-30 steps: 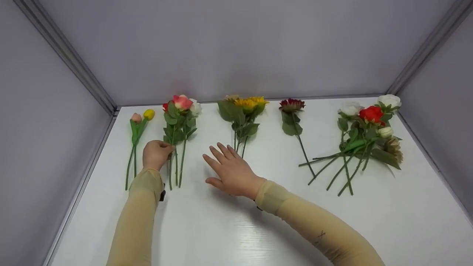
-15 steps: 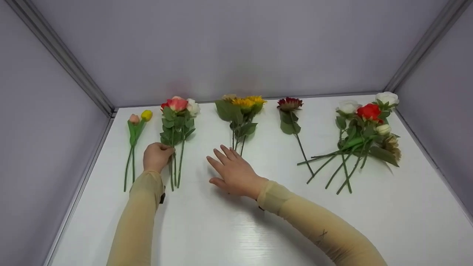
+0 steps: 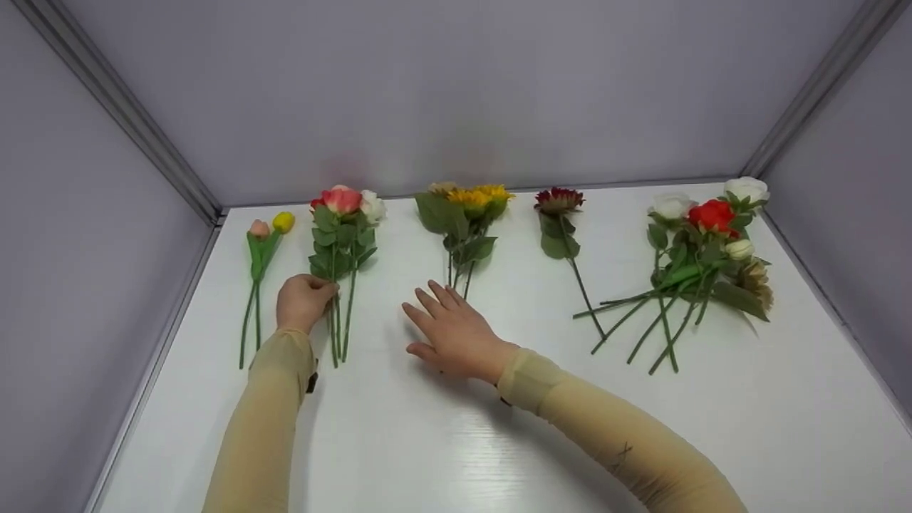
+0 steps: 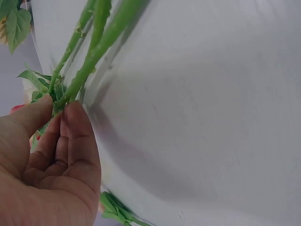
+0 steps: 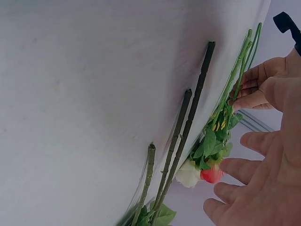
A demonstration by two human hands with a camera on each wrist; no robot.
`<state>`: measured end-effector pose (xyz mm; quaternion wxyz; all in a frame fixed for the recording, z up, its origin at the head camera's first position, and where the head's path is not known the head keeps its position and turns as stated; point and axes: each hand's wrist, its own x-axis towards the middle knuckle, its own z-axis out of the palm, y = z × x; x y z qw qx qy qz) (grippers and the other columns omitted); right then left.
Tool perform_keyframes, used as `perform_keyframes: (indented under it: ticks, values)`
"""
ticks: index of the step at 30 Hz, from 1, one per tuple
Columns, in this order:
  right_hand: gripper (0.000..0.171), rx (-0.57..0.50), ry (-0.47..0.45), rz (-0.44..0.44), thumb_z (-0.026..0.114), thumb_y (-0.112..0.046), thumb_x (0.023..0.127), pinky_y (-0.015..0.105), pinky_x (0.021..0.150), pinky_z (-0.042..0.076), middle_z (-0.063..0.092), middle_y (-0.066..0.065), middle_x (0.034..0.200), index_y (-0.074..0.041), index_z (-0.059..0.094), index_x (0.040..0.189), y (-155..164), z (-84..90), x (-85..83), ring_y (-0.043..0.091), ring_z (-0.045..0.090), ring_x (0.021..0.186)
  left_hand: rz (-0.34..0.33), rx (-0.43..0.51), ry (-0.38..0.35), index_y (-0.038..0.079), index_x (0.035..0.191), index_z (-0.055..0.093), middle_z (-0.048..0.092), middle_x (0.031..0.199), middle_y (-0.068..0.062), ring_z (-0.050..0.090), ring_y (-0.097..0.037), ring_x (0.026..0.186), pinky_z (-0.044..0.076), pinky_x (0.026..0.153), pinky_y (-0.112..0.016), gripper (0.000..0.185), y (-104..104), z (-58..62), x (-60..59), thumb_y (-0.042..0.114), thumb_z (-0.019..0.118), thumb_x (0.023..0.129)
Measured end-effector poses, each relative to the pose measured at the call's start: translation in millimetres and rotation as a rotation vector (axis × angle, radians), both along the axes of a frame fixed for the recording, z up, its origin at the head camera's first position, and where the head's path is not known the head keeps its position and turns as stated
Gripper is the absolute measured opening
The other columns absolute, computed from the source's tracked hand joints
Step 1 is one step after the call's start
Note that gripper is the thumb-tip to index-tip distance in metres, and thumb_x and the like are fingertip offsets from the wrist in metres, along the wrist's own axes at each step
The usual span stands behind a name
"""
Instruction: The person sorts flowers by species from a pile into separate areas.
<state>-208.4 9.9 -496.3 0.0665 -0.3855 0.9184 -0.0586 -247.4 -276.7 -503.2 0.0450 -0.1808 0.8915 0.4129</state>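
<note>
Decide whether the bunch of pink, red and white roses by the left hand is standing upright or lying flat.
Lying flat. The bunch of pink, red and white roses rests lengthwise on the white table, blooms towards the back wall, while the left hand pinches its green stems.

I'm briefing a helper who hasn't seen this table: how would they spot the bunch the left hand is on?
On the white table, flowers lie in a row along the back wall. Counting from the left wall, take the second group, the rose bunch, whose stems the left hand pinches. Unlike the two thin tulips to its left and the sunflowers to its right, it has pink, red and white heads.
</note>
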Motion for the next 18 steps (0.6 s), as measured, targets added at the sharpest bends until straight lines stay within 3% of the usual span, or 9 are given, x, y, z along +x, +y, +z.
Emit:
perform_keyframes:
  ticks: [9, 13, 18]
  values:
    - [0.069, -0.002, 0.013, -0.008, 0.044, -0.054, 0.107, 0.045, 0.126, 0.008, 0.022, 0.013, 0.168, -0.017, 0.029, 0.163, 5, 0.0, -2.4, 0.033, 0.008, 0.156, 0.020, -0.028, 0.022, -0.002, 0.110, 0.070, 0.068, 0.090, -0.011, 0.058, -0.023, 0.077, 0.048, 0.068, -0.035, 0.033, -4, 5.2, 1.6, 0.029, 0.066, 0.100]
    - [0.069, -0.012, 0.018, -0.041, 0.044, -0.055, 0.107, 0.046, 0.126, 0.008, 0.025, 0.013, 0.167, -0.017, 0.031, 0.162, 16, 1.1, -8.3, 0.034, 0.010, 0.156, 0.049, -0.062, 0.089, -0.004, 0.125, 0.065, 0.065, 0.115, -0.020, 0.061, -0.033, 0.099, 0.051, 0.085, -0.046, 0.047, -4, 8.4, 0.9, 0.036, 0.065, 0.100]
    - [0.065, -0.075, 0.049, -0.121, 0.048, -0.053, 0.106, 0.052, 0.124, 0.017, 0.036, 0.014, 0.162, -0.014, 0.040, 0.158, 46, 4.3, -20.7, 0.037, 0.022, 0.152, 0.004, -0.150, 0.235, -0.001, 0.144, 0.053, 0.047, 0.143, -0.025, 0.044, -0.043, 0.131, 0.040, 0.108, -0.056, 0.062, 11, 6.9, -3.2, 0.039, 0.068, 0.099]
